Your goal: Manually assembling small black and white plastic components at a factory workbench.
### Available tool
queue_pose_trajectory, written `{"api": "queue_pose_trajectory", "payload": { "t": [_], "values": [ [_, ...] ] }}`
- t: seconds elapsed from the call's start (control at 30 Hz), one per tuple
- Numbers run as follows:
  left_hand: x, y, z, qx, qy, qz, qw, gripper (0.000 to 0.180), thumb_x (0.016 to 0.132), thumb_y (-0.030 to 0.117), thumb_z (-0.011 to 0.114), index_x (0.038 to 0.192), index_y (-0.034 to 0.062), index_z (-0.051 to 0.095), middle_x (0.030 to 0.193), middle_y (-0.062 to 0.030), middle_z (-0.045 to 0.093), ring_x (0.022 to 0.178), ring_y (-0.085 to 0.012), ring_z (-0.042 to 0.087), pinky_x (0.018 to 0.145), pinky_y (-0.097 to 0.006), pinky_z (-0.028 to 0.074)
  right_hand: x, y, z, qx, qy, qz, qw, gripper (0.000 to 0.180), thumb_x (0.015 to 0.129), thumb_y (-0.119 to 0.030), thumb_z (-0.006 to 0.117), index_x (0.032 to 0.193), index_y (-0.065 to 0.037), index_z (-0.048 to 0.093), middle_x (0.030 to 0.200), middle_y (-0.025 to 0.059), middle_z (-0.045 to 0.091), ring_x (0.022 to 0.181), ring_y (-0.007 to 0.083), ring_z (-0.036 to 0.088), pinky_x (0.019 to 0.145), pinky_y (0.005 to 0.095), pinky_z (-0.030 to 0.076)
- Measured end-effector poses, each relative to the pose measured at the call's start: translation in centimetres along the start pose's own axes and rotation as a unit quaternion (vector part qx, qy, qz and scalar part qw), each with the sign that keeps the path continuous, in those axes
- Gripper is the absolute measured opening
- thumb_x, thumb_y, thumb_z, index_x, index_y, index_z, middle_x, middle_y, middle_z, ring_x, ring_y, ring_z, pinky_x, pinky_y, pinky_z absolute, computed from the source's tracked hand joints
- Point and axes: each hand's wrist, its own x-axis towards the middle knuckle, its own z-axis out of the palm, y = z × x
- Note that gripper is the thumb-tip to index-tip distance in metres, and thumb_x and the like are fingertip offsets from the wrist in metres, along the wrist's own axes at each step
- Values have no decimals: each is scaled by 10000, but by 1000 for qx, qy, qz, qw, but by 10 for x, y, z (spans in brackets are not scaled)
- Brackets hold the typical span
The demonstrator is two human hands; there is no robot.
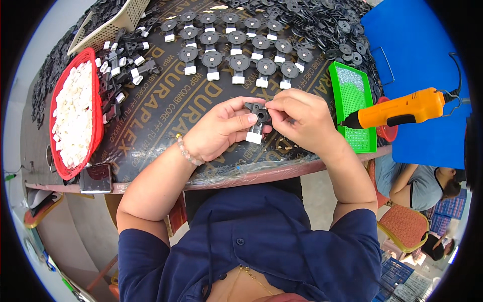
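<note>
I have the held part (259, 119) between the two hands, nearer the left fingers; its long axis runs away from the body, leaning slightly. Its white end points back toward the body, its round black head away. The left hand (221, 128) grips it, thumb across the front and fingers curled behind. The right hand (307, 118) pinches thumb to forefinger against the head's right edge; I cannot tell whether something tiny sits between those fingertips.

Just right of the right hand I see a green tray (359, 143) bearing small silvery pieces, and an orange power screwdriver (405, 108) reaching over it, tip toward that hand. Well left of the left hand, a red basket (98, 113) holds white pieces (74, 116).

Beyond both hands, similar parts (239, 63) lie in rows, white ends toward me. Farther still, a heap of black pieces (322, 25) spreads to the right and a cream basket (121, 24) stands left.
</note>
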Motion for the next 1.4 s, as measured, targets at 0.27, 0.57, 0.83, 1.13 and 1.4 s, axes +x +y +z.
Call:
{"api": "queue_pose_trajectory", "payload": {
  "t": [0.27, 0.57, 0.83, 1.13, 1.4],
  "values": [
    [1, -1, -3, -32, 1, 11, 999, 401, 1029, 88, 560, 1418, 26, 491, 1222, -96, 644, 1100, -172, 659, 935, -331, 565, 3, -4, 5, -98, -22, -86, 991, 243, 662, -40, 815, 882, -55, 712, 866, 49, 664, 735, 227, 676, 621, 338, 556],
    [1, -1, -5, 2, 19, 20, 1000, 437, 1025, 99, 567, 1438, -4, 470, 1231, -95, 648, 1103, -163, 659, 960, -331, 550, 10, 0, 3, -106, -67, -96, 987, 239, 684, -90, 824, 896, -57, 718, 885, 50, 674, 757, 237, 678, 677, 358, 542],
    [1, -1, -3, -10, 22, 16, 1000, 427, 1015, 66, 551, 1434, 13, 484, 1210, -82, 652, 1098, -165, 652, 930, -326, 556, 17, -2, -3, -125, -109, -103, 981, 213, 710, -113, 810, 899, -73, 719, 883, 43, 674, 774, 232, 669, 685, 359, 526],
    [0, -2, 0, 20, 36, 18, 999, 450, 1009, 37, 533, 1452, -1, 464, 1218, -98, 652, 1119, -176, 657, 946, -310, 548, 29, 1, -5, -104, -175, -93, 975, 148, 717, -98, 786, 815, -66, 679, 816, 56, 641, 759, 258, 662, 696, 379, 538],
    [1, -3, -9, 4, 18, 37, 999, 467, 1014, 55, 547, 1462, -13, 435, 1232, -95, 636, 1116, -168, 645, 989, -334, 528, 33, 6, -3, -110, -127, -153, 974, 168, 688, -41, 778, 832, -55, 693, 815, 61, 657, 731, 248, 669, 650, 369, 544]
  ]
}}
